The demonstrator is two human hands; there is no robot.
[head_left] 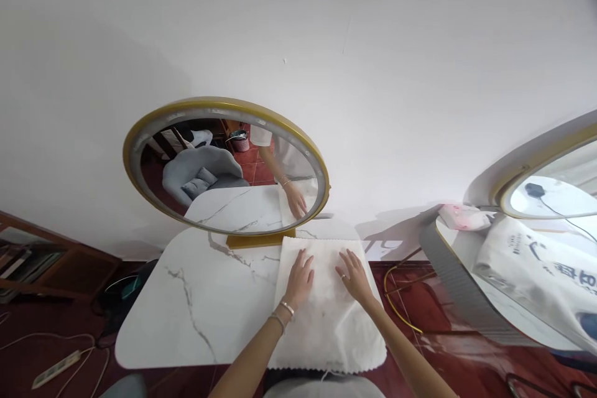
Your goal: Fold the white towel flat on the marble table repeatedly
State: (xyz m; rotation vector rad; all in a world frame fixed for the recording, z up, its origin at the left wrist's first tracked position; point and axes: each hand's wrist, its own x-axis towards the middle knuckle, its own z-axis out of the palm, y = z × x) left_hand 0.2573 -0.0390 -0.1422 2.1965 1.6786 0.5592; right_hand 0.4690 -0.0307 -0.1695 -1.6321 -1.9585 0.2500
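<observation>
A white cloth (pixel 326 329) with scalloped edges lies spread over the right side of a white marbled table (pixel 158 311), its near edge reaching the table's front. My left hand (pixel 300 278) rests flat on the cloth's left part, fingers spread, with bracelets at the wrist. On the right part of the same cloth lies my right hand (pixel 355 277), fingers apart and a ring on one of them. Neither hand grips anything. Some wrinkles show in the cloth between and below the hands.
A round gold-rimmed mirror (pixel 224 106) stands behind on a gold base (pixel 261 240). To the right, a second table (pixel 461 261) bears a printed white cloth bag (pixel 527 255) and a pink-white packet (pixel 464 216). A power strip (pixel 56 369) with cables lies on the floor, left.
</observation>
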